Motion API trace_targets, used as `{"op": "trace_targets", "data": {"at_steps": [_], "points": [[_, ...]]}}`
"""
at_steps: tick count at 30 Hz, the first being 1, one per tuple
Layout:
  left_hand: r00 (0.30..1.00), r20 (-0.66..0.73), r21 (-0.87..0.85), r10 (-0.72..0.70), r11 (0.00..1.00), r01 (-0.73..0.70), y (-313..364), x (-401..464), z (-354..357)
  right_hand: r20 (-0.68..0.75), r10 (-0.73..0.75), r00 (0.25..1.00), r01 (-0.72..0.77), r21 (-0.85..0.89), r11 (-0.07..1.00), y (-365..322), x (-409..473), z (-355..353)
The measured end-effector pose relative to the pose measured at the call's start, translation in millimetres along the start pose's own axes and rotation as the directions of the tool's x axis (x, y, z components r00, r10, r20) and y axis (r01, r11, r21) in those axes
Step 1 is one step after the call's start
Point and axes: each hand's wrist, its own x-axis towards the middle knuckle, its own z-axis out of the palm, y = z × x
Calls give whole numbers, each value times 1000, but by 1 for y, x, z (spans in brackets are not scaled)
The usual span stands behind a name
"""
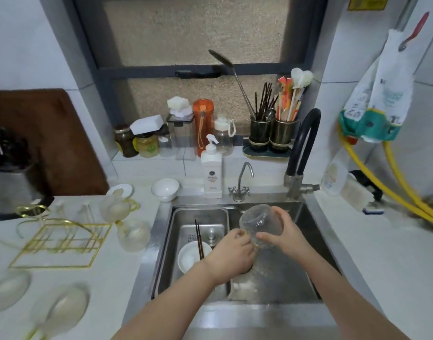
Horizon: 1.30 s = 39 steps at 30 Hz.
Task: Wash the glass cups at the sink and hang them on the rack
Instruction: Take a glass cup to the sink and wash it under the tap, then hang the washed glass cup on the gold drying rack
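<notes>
Over the steel sink (311, 231) I hold a clear textured glass cup (257, 222), tilted with its mouth toward the back. My right hand (281, 231) wraps round its body. My left hand (232, 251) grips its lower end at the gold handle. A gold wire rack (61, 244) stands on the counter to the left, with one glass cup (115, 207) hanging at its right side. Another glass cup (133, 235) sits beside the rack. Two more blurred glass cups (8, 289) (63, 307) lie at the front left.
A steel basin (198, 214) in the sink's left half holds a white bowl (189, 257) and dark chopsticks (199, 239). A black hose faucet (302, 148), a small tap (242, 180) and a soap bottle (211, 173) stand behind. White bowl (165, 188) on counter.
</notes>
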Motion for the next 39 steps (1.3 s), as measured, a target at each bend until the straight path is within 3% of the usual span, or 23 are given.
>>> {"op": "trace_targets", "data": {"at_steps": [2, 6, 9, 11, 13, 16, 18, 21, 23, 27, 29, 33, 39], "points": [[998, 53, -6, -31, 1000, 31, 1, -6, 2, 16, -23, 1000, 23, -4, 1000, -5, 0, 4], [998, -13, -53, -66, 996, 65, -6, -23, 7, 54, -79, 995, 80, -12, 997, -23, -1, 15], [953, -157, -347, -259, 918, 193, -17, -29, -4, 51, -94, 994, 93, 12, 996, -38, -2, 17], [873, -59, -628, -485, 697, 345, -25, -32, -15, 15, -106, 994, 106, 25, 994, -46, -2, 17], [791, 128, -770, -599, 443, 460, -33, -39, -26, -24, -119, 993, 120, 49, 992, -53, -1, 19], [802, 239, -785, -547, 378, 491, -51, -45, -30, -45, -119, 992, 122, 69, 990, -63, 1, 26], [798, 324, -869, -509, 172, 463, -66, -51, -26, -38, -133, 990, 135, 55, 989, -73, 5, 37], [772, 454, -891, -445, -220, 397, -75, -51, -18, -69, -145, 987, 144, -24, 989, -74, 5, 47], [738, 529, -841, -420, -373, 391, -82, -50, -10, -83, -182, 980, 168, -146, 975, -70, 3, 56], [636, 634, -773, -440, -370, 515, -84, -47, -3, -9, -282, 959, 256, -399, 881, -59, 3, 78], [604, 639, -769, -476, -395, 502, -87, -53, 2, 43, -338, 940, 318, -463, 828, -58, 8, 91], [586, 603, -798, -542, -391, 459, -108, -80, 16, 89, -440, 894, 421, -504, 754, -74, 22, 124], [458, 562, -816, -689, -372, 442, -154, -155, 16, 174, -522, 835, 531, -507, 680, -123, 38, 205]]}}
